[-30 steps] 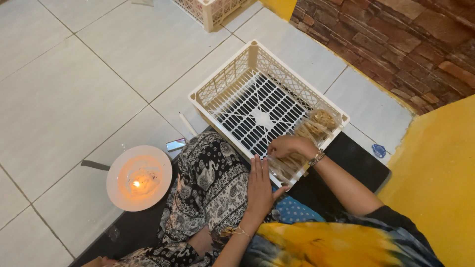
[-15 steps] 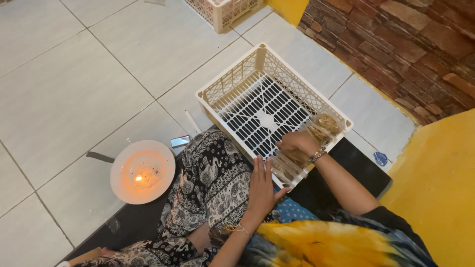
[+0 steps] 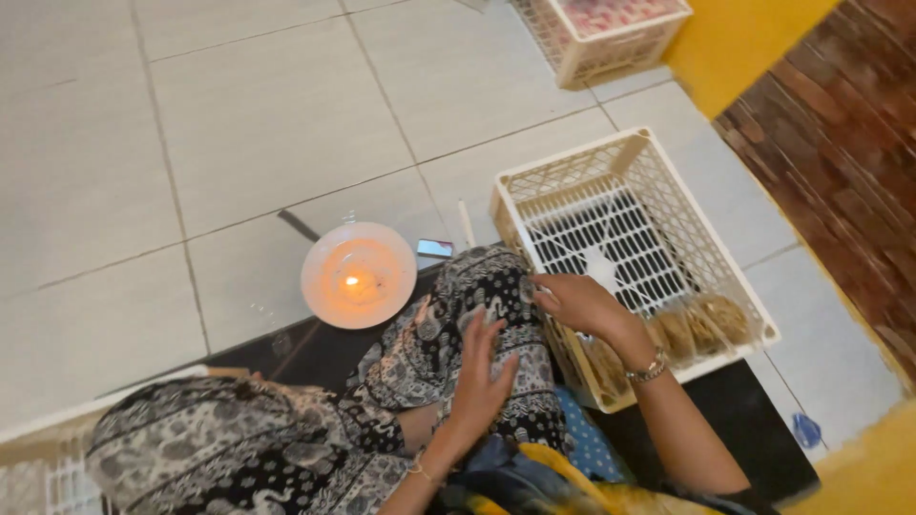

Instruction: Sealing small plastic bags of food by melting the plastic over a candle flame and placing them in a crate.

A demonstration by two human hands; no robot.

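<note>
Right hand [image 3: 582, 305] has pulled back to the crate [image 3: 611, 162] rim, fingers loosely curled, seemingly empty; left hand [image 3: 477, 377] still flat on knee.

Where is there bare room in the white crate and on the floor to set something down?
Inside the crate, the grid bottom is bare from the far wall to the right hand; the near right corner is crowded with packets. The tiles left of and beyond the candle plate are open. The left hand rests on the knee.

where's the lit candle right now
In the head view, the candle burns in a white bowl on the floor tiles, left of the patterned knee and the white crate.
</note>
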